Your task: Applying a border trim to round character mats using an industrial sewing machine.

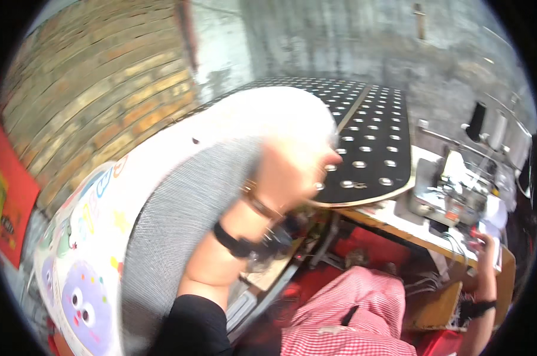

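Fabric panel [132, 196], cartoon-printed, left of white-dotted black board [363, 151]; could slip, its overhang dragging. Left hand [295, 172], blurred, at panel; right hand [485, 244], right of board, near sewing machine [452, 190]; both grips indiscernible.

We note open room over the dotted board [372, 142], between our left hand [295, 172] and the machine [455, 184]. To the left, the big mat [185, 184] bars our way to the brick wall [114, 77]. Right side tighter: machine just beyond our right hand [486, 244], thread cones [477, 121] standing behind it.
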Tool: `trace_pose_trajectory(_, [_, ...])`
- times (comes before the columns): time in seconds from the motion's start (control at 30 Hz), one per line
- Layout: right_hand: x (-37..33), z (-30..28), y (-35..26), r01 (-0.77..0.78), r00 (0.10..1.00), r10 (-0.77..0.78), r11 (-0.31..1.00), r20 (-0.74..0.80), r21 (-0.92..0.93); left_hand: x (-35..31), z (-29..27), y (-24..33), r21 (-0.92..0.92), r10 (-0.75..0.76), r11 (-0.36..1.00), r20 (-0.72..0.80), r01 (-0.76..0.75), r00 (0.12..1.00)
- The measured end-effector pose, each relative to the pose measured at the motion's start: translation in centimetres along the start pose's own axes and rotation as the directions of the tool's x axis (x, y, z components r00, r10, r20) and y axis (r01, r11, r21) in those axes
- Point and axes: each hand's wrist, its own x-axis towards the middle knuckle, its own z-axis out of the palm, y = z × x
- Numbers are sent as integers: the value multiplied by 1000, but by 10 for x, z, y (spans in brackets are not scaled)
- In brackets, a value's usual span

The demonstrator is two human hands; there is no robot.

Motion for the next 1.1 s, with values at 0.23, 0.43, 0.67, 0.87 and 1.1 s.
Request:
trace_pose_trajectory(0.23, [9,122,-123,-185,962,-5,719,272,670,6,90,185,-790,486,542,18,-285,874])
trace_pose_trajectory(0.43, [31,157,-111,-509,849,289,216,443,833,-16,62,171,-899,542,435,217,-50,812])
trace_pose_trajectory(0.67, [40,208,-64,-342,937,186,668,296,661,-44,-31,146,-146,-9,965,812,218,584])
trace_pose_trajectory(0.87, [-4,231,-50,-69,993,20,898,115,434,-142,-151,87,179,-945,291,210,940,253])
trace_pose_trajectory(1.1, [21,216,-46,-280,956,263,673,131,685,-316,-280,17,167,-925,-376,-120,911,-360])
